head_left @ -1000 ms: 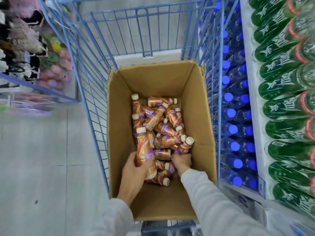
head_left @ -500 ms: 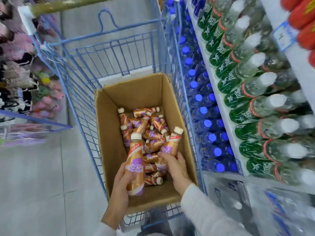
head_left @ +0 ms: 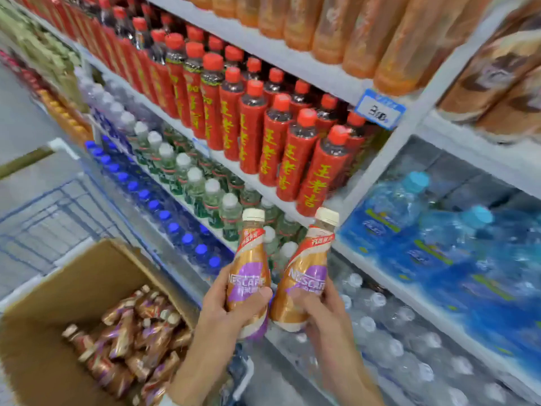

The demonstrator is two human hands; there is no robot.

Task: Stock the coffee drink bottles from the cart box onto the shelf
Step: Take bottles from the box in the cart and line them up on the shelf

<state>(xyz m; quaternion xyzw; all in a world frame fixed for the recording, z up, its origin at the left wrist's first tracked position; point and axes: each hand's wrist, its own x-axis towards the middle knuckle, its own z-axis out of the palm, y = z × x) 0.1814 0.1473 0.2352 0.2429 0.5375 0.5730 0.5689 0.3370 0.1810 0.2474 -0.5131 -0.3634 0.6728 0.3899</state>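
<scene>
Holding two upright coffee bottles (head_left: 249,273) side by side, left hand (head_left: 224,313) wraps one, right hand (head_left: 323,313) the other.

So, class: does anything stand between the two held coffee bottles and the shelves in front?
No. The left hand holds the left bottle, the right hand the right bottle, open air ahead. Yet shelves in view are packed: red bottles, green bottles, water packs; no free slot shows.
</scene>
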